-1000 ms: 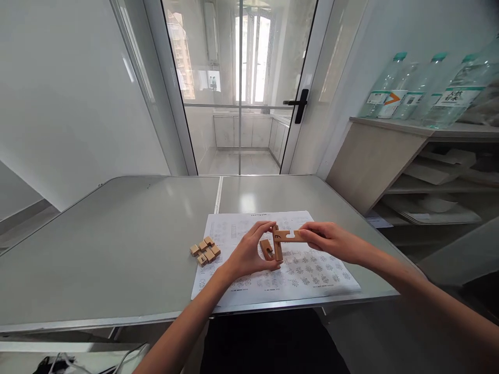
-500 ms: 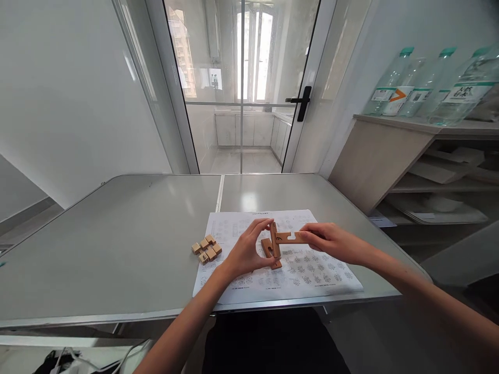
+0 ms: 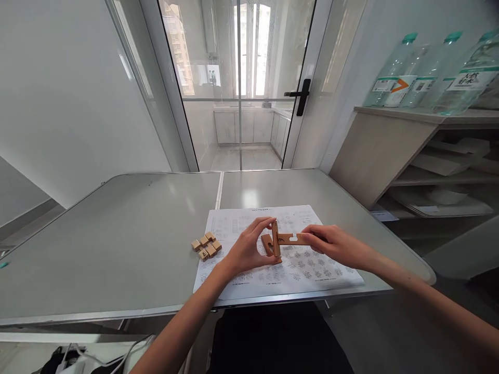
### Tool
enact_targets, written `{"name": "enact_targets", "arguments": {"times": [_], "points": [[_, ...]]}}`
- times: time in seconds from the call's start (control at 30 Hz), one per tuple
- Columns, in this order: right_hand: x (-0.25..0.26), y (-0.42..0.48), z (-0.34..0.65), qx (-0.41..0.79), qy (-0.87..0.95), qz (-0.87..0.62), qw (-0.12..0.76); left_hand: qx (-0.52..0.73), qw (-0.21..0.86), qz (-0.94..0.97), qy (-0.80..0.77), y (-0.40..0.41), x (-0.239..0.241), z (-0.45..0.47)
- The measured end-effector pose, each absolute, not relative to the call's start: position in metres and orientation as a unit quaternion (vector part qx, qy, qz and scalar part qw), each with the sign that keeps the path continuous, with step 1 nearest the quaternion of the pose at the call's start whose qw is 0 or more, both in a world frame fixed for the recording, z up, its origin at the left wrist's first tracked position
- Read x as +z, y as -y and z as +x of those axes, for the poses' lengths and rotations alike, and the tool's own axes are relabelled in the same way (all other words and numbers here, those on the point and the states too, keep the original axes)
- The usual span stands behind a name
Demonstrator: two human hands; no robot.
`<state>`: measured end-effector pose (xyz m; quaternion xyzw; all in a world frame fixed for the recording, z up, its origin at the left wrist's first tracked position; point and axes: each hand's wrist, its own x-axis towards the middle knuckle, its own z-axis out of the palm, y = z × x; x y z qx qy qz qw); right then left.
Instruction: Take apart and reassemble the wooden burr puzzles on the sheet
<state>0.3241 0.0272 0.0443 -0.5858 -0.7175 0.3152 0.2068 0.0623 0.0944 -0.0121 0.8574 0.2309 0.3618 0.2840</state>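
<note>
Left hand (image 3: 247,251) pinches an upright wooden piece (image 3: 276,239); right hand (image 3: 334,245) pinches a notched wooden bar (image 3: 293,239) meeting it, above the printed sheet (image 3: 312,270).

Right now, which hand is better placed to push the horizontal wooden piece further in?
Probably the right hand: it grips the horizontal piece at its outer end, while the left hand pinches the upright piece.

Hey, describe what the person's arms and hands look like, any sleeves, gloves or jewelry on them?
Both forearms are bare all the way to the frame edge, with no sleeves in view. The left hand and right hand wear no gloves. No rings, watch or bracelet are visible.
</note>
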Motion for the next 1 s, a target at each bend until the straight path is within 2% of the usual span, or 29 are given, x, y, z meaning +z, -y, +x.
{"name": "enact_targets", "arguments": {"times": [0.33,0.73,1.0], "points": [[0.044,-0.017,0.320,0.306,0.728,-0.578,0.206,0.338,0.277,0.874,-0.211,-0.091,-0.013,0.062],[0.032,-0.018,0.333,0.417,0.706,-0.524,0.232,0.343,0.362,0.844,-0.198,-0.089,-0.006,0.065],[0.016,-0.015,0.322,0.410,0.705,-0.516,0.261,0.325,0.353,0.854,-0.201,-0.087,-0.007,0.066]]}}
